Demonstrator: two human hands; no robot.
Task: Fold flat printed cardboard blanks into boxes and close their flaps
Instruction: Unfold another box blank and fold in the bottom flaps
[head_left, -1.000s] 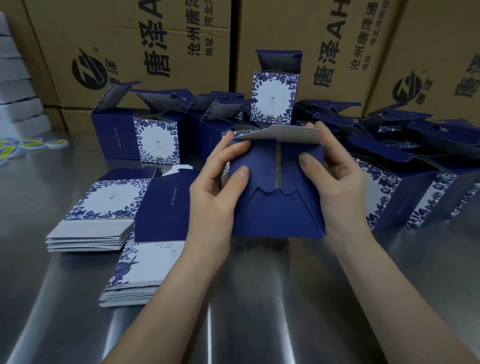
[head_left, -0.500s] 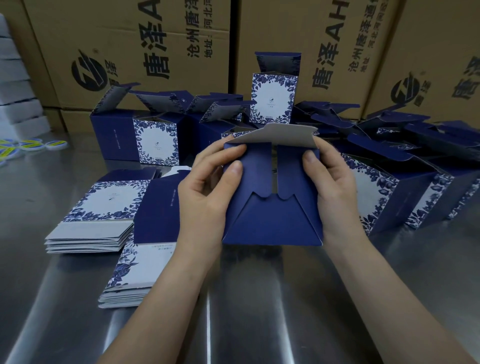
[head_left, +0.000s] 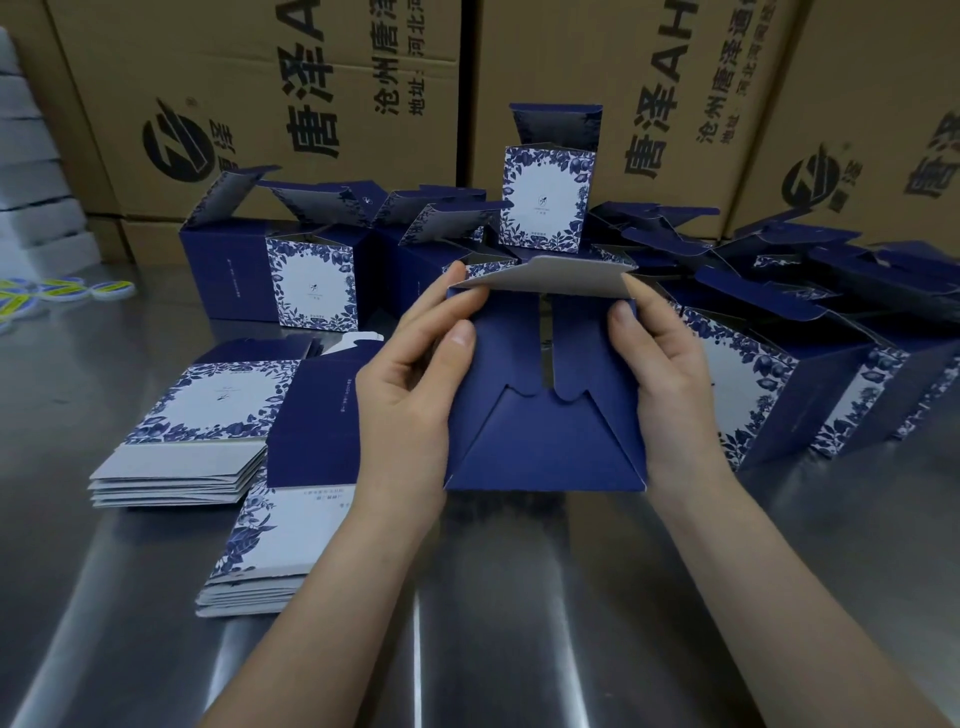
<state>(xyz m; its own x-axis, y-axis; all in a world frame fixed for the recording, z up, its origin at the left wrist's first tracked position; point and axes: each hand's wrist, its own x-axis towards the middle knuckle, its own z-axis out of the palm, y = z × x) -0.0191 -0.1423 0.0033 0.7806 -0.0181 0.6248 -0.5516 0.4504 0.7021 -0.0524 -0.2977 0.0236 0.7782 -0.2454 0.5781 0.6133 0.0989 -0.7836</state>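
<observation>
We hold the box above the steel table, its base turned toward us. Our left hand grips its left edge, thumb on the blue face, fingers curled round behind. Our right hand grips the right edge the same way, thumb on the face. The two side flaps and the lower flap already overlap; the grey-lined top flap stands raised at the far edge, not yet tucked.

The risk lies in that last flap. If we press it down while the side flaps sit uneven, we judge its tab may catch on the scalloped edges and crease. Squeezing too hard at the sides could bow the panels and spring the lock open. The stacked blanks lie just left of our wrist, and a careless elbow could scatter them.
</observation>
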